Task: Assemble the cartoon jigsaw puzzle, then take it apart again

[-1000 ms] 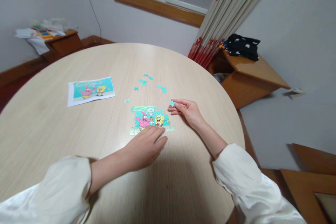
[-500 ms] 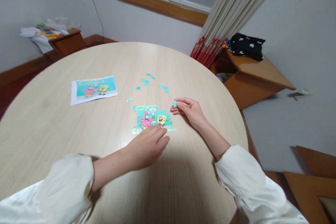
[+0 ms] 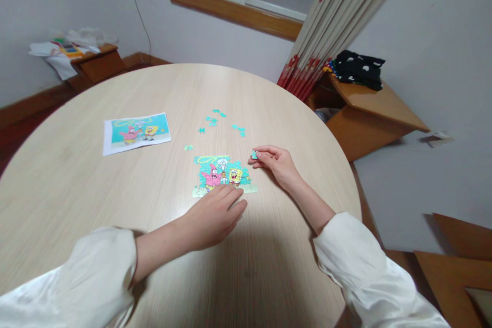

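A partly joined jigsaw puzzle (image 3: 215,169) with pink and yellow cartoon figures lies flat on the table; its upper right edge is ragged. My left hand (image 3: 215,215) rests palm down over its lower edge, fingers stretched out, hiding part of the bottom row. Between the thumb and fingers of my right hand (image 3: 279,164) is a turquoise puzzle piece (image 3: 254,155), held just right of the puzzle's upper right side. Several loose turquoise puzzle pieces (image 3: 211,121) lie beyond the puzzle, with a small group (image 3: 239,129) farther right and one piece (image 3: 188,147) near its upper left corner.
A printed reference picture (image 3: 137,133) lies on the round wooden table (image 3: 96,205) at the left. Beyond the table stand a wooden cabinet (image 3: 376,107) with black cloth (image 3: 359,69) on it, a curtain (image 3: 326,25) and a small stand with papers (image 3: 98,64).
The puzzle piece in my right hand has turned slightly between the fingers. My left hand stays on the puzzle, and the view has shifted a little.
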Available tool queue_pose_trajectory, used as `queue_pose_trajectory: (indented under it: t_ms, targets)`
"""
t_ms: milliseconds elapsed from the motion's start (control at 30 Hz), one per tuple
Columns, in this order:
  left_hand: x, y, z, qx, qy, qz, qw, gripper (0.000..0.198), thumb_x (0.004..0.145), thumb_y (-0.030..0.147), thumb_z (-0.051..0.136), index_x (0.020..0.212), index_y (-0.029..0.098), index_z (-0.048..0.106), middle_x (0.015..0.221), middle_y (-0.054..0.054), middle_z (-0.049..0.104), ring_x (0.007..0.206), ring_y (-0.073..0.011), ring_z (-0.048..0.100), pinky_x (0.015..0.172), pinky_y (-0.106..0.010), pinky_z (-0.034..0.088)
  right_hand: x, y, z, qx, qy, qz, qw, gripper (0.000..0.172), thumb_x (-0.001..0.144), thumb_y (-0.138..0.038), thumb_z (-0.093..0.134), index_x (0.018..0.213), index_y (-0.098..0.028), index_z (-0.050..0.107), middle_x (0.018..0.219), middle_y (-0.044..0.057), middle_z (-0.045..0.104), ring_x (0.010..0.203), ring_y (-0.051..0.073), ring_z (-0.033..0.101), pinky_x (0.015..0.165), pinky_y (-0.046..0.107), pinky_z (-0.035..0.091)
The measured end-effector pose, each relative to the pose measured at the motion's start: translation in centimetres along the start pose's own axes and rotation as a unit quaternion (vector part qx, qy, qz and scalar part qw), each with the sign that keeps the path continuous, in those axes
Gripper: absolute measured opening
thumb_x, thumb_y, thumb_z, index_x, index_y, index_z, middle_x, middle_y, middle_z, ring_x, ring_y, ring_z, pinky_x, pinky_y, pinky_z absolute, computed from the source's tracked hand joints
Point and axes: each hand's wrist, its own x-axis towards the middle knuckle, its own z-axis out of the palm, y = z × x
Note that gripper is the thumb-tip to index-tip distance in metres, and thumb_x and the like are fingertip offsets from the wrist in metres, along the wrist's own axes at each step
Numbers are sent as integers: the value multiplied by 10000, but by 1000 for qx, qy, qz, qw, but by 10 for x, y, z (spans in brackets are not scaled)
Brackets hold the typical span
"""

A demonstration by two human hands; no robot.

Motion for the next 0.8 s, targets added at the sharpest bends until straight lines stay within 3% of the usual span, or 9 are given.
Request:
queue_pose_trajectory:
  t_ms: [267, 500, 667, 800]
  targets:
    - [0, 0, 1, -10, -4, 2, 1000, 166, 896, 135, 401, 924, 124, 564, 1029, -155, 601, 939, -261, 547, 809, -410, 496, 0, 1, 0, 12, 6, -2, 1000, 335, 571, -409, 824, 749, -169, 673, 771, 40, 719, 741, 143, 673, 727, 298, 543]
    - [-1, 0, 2, -33, 6, -3, 999, 186, 907, 125, 371, 930, 140, 556, 1039, -155, 601, 941, -254, 547, 801, -425, 497, 4, 5, -6, -24, 3, -34, 999, 274, 608, -373, 792, 763, -169, 693, 587, -40, 586, 524, 72, 483, 534, 234, 402]
    - [-1, -1, 1, -25, 6, -1, 1000, 178, 901, 130, 383, 930, 137, 559, 1039, -150, 599, 950, -255, 544, 810, -417, 498, 4, 4, -6, -12, -18, -31, 999, 370, 648, -348, 756, 976, -188, 699, 684, -41, 591, 546, 66, 495, 561, 244, 401]
    - [-1, 0, 1, -14, 3, 1, 1000, 172, 897, 138, 403, 928, 124, 571, 1043, -151, 605, 951, -260, 552, 812, -410, 503, 4, 3, -5, -8, -20, -16, 1000, 336, 624, -357, 774, 897, -169, 716, 679, -13, 635, 564, 79, 523, 578, 253, 426]
